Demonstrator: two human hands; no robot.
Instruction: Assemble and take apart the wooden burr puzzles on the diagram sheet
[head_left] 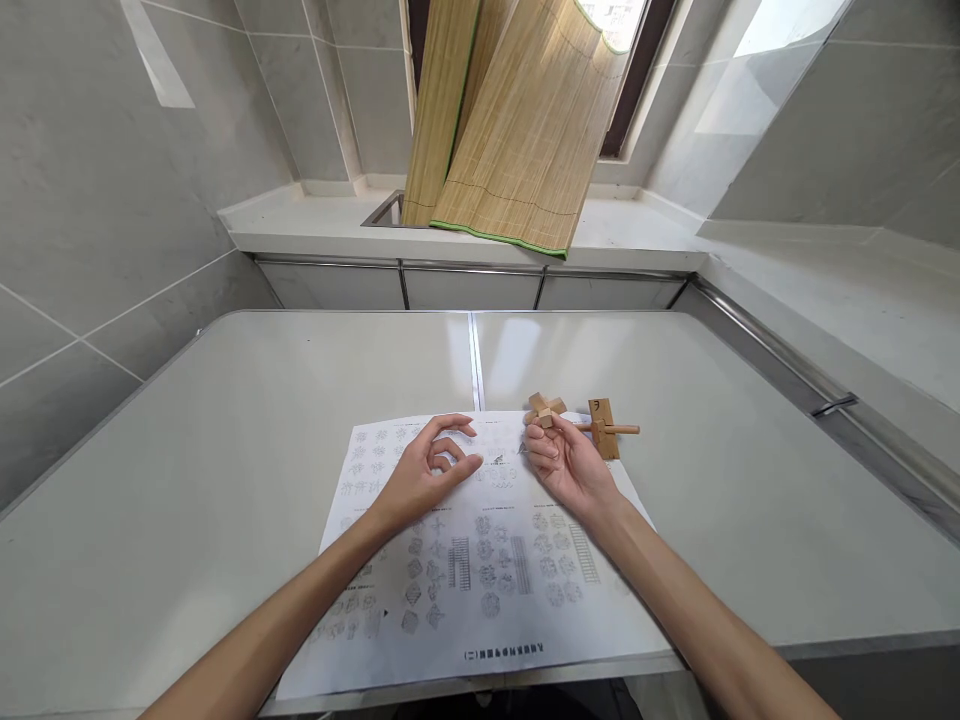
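Note:
My right hand (pixel 568 466) is closed on a small wooden burr puzzle (pixel 546 408), a cross of interlocked blocks; the thumb lies against one block, and the curled fingers hide part of the grip. My left hand (pixel 433 462) hovers over or rests on the printed sheet (pixel 465 625), fingers curved and thumb apart, with nothing in it. The sheet shows several rows of puzzle diagrams and appears upside down from here. Just beyond my right hand lies another wooden puzzle (pixel 604 428), a flat marked plank with a round dowel through it.
A pale table (pixel 247 440) with a centre seam carries the sheet and puzzles. Behind it runs a white ledge (pixel 315 225) with a metal rail below. A bamboo blind (pixel 517 140) hangs over the window and ledge. Grey tiled walls stand on both sides.

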